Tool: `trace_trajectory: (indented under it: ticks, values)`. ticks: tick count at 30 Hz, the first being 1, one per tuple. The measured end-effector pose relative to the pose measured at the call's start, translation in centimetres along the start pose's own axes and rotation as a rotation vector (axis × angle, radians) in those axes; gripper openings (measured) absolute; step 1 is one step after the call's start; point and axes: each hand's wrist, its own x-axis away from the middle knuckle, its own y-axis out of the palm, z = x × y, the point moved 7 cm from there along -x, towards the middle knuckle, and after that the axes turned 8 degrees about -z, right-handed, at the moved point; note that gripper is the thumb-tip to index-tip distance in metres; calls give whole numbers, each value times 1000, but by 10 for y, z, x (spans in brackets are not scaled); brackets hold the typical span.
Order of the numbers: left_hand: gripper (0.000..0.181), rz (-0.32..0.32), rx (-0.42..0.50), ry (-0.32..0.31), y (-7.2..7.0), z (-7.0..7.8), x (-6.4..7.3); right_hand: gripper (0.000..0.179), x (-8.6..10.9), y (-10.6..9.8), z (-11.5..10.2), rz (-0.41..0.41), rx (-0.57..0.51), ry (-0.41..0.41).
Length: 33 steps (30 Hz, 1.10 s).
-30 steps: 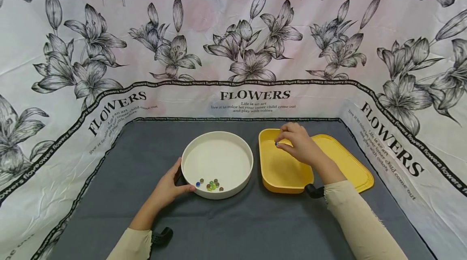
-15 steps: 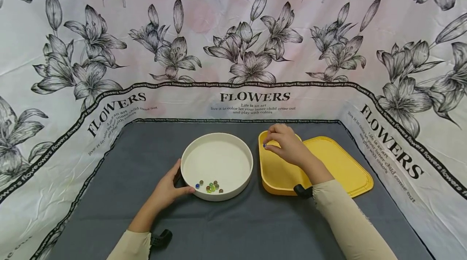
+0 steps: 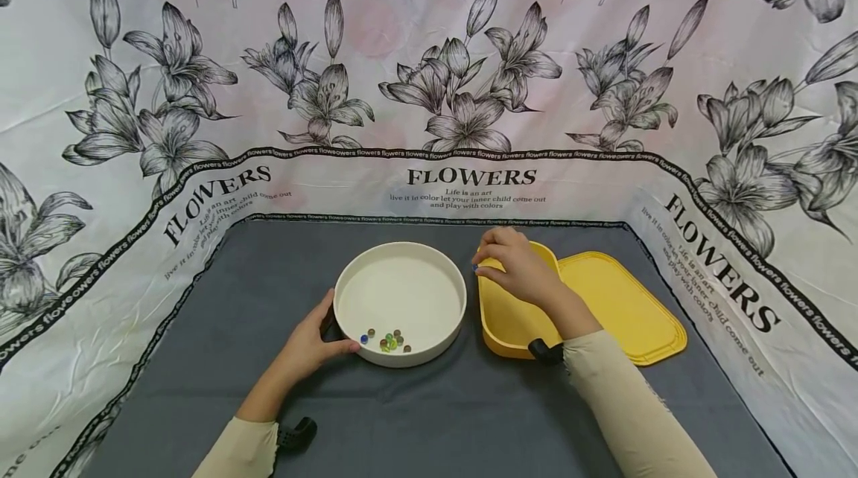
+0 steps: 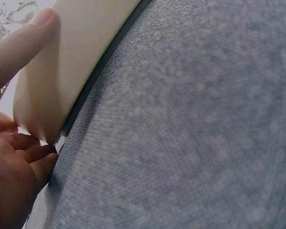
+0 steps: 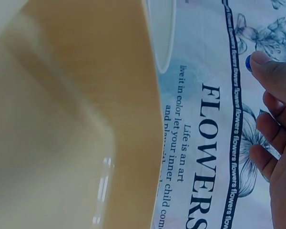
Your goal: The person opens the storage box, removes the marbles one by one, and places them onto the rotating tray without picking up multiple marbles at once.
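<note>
A round white tray (image 3: pixel 402 284) holds several small glass marbles (image 3: pixel 390 342), mostly brown and green with one blue, gathered at its front left. My left hand (image 3: pixel 310 344) grips the tray's left side, thumb at the front wall and fingers around the outside; the left wrist view shows the thumb and fingers against the wall (image 4: pixel 62 67). A blue marble (image 5: pixel 249 63) is pinched at the fingertips of my right hand (image 3: pixel 516 266). That hand is over the left edge of a yellow container (image 3: pixel 516 322), beside the white tray. The right wrist view looks down into the container.
A yellow lid (image 3: pixel 623 307) lies flat to the right of the container, partly behind it. Grey cloth (image 3: pixel 402 418) covers the table. A white flower-printed curtain (image 3: pixel 462 76) stands behind and along both sides.
My right hand has moved left with the blue marble, from over the yellow container to its left rim. The left hand and the white tray have stayed in place.
</note>
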Motion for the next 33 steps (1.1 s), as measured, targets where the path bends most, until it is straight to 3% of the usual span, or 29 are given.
trace_trajectory:
  ticks: [22, 28, 33]
  values:
    - [127, 2, 11, 21, -1, 2, 0, 11, -32, 11, -29, 7, 32, -96]
    - [127, -2, 11, 15, -1, 2, 0, 11, -46, 14, -34, -27, 40, -95]
    - [126, 1, 17, 23, -1, 1, -1, 11, -60, 16, -40, -26, 34, -146]
